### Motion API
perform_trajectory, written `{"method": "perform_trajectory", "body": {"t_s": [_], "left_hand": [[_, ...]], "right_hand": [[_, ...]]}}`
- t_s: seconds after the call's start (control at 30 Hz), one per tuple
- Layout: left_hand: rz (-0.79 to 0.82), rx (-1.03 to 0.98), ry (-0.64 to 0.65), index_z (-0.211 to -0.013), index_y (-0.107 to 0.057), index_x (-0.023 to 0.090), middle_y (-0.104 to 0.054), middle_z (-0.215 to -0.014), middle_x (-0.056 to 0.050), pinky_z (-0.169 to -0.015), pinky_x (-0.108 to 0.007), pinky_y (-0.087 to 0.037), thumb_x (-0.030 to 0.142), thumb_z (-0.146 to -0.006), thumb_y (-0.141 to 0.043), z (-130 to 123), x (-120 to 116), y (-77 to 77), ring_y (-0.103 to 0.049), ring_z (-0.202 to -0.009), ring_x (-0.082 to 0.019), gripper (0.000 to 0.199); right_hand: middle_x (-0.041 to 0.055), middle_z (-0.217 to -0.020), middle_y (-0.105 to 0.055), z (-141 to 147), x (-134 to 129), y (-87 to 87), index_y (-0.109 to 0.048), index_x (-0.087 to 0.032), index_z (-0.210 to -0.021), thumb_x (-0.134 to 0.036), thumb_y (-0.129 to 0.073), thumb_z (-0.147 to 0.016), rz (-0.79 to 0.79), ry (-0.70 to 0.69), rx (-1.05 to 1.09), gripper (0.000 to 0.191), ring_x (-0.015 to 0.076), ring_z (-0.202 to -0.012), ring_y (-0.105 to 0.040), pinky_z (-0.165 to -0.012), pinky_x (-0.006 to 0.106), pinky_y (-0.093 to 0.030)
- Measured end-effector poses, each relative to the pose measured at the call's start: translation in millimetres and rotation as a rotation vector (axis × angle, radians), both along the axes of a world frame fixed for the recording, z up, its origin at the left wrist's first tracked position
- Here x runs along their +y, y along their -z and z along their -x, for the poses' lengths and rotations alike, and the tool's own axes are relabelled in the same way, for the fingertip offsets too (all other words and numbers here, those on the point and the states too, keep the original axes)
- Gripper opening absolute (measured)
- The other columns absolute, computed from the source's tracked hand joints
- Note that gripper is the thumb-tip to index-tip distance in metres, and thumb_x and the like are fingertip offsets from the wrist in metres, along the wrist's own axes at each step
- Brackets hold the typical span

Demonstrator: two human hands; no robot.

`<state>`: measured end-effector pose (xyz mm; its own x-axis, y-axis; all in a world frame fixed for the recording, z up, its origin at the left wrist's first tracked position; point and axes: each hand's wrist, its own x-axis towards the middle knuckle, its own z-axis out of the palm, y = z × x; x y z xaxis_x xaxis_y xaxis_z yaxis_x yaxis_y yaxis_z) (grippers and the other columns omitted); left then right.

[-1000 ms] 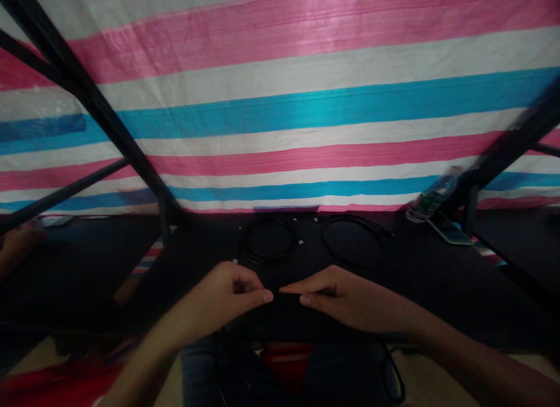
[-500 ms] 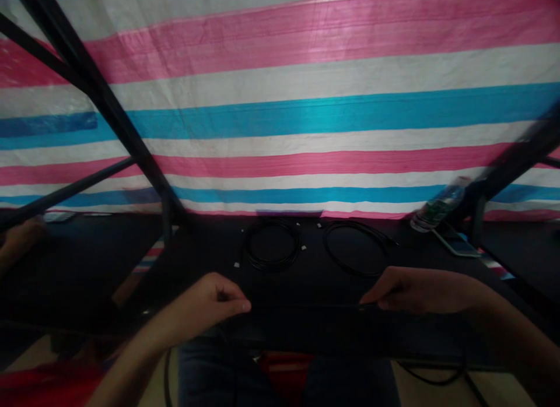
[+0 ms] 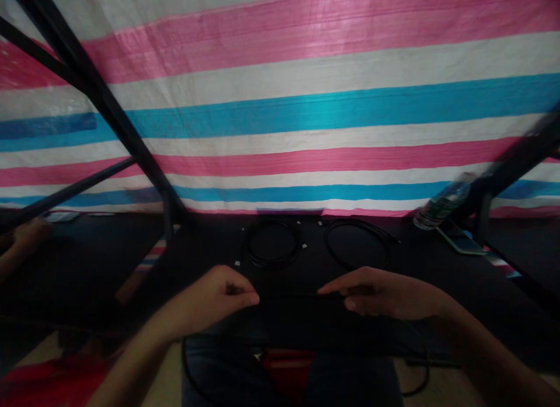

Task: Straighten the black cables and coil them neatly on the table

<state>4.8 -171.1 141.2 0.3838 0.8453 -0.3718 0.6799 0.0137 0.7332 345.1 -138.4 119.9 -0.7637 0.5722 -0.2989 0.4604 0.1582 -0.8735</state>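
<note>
A thin black cable runs between my two hands, just above the near part of the black table. My left hand pinches it between thumb and fingertips. On the other side my right hand closes round the cable with thumb and fingers, its index finger pointing along it to the left. Loops of black cable hang below the table edge, one under each hand. Beyond my hands lie two coiled black cables, a left coil and a right coil. Dark surroundings hide much of the held cable.
Small white bits lie around the coils. At the back right a plastic bottle leans by a phone. Dark metal posts rise on both sides before a striped sheet. Another person's hand rests at the far left.
My right hand has moved left along the cable towards my left hand, and the span between them is shorter. My left hand has shifted slightly right and up.
</note>
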Motion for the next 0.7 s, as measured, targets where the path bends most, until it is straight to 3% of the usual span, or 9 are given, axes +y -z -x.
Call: {"method": "perform_trajectory", "body": {"t_s": [0.1,0.17,0.27,0.37,0.53,0.7], "left_hand": [[-0.022,-0.015,0.026,-0.078,-0.079,0.017,-0.069,-0.071,0.000,-0.057,-0.023,-0.035,0.042,-0.087,-0.060,-14.2,1.2,-3.8,-0.054,-0.064,-0.015,0.033],[-0.005,-0.001,0.033,-0.082,-0.080,0.017,-0.072,-0.073,-0.001,-0.057,-0.024,-0.036,0.043,-0.086,-0.061,-17.0,1.5,-3.2,-0.056,-0.065,-0.016,0.032],[0.025,0.029,0.024,-0.084,-0.081,0.019,-0.074,-0.077,-0.002,-0.060,-0.024,-0.039,0.041,-0.084,-0.064,-7.9,1.1,0.7,-0.061,-0.070,-0.018,0.028],[-0.014,0.053,0.019,-0.080,-0.080,0.019,-0.074,-0.076,-0.001,-0.061,-0.024,-0.039,0.043,-0.086,-0.063,14.6,1.7,5.4,-0.061,-0.070,-0.018,0.029],[-0.021,0.091,0.028,-0.077,-0.078,0.020,-0.071,-0.073,-0.001,-0.060,-0.024,-0.038,0.050,-0.088,-0.059,45.3,5.5,11.9,-0.059,-0.068,-0.018,0.037],[-0.029,0.047,0.044,-0.070,-0.074,0.018,-0.066,-0.068,0.000,-0.060,-0.025,-0.035,0.044,-0.090,-0.057,36.2,13.6,19.3,-0.055,-0.066,-0.017,0.037]], "right_hand": [[0.0036,-0.083,-0.072,30.9,-5.0,-5.0,-0.063,-0.022,-0.137,-0.040,-0.055,-0.097,-0.160,-0.020,0.052,0.045,0.0128,-0.065,-0.056,-0.060,0.022,-0.043],[0.0057,-0.096,-0.078,40.2,-3.9,-3.7,-0.065,-0.021,-0.135,-0.031,-0.054,-0.096,-0.190,-0.064,0.076,0.041,0.0163,-0.076,-0.065,-0.071,0.025,-0.050],[0.0067,-0.117,-0.076,32.0,4.2,2.8,-0.068,-0.021,-0.130,-0.027,-0.057,-0.094,-0.108,-0.139,0.047,0.038,0.0226,-0.100,-0.071,-0.090,0.032,-0.053],[0.0067,-0.122,-0.074,4.1,14.9,8.8,-0.072,-0.020,-0.124,-0.028,-0.061,-0.091,-0.022,-0.086,-0.047,0.036,0.0256,-0.112,-0.069,-0.101,0.037,-0.050],[0.0079,-0.114,-0.077,-39.4,21.1,15.2,-0.078,-0.019,-0.113,-0.031,-0.066,-0.085,0.073,0.006,-0.173,0.032,0.0266,-0.106,-0.071,-0.094,0.035,-0.053],[0.0094,-0.097,-0.078,-35.6,14.9,20.8,-0.071,-0.017,-0.127,-0.034,-0.063,-0.089,0.048,-0.042,-0.254,0.043,0.0226,-0.085,-0.071,-0.076,0.030,-0.055]]}}
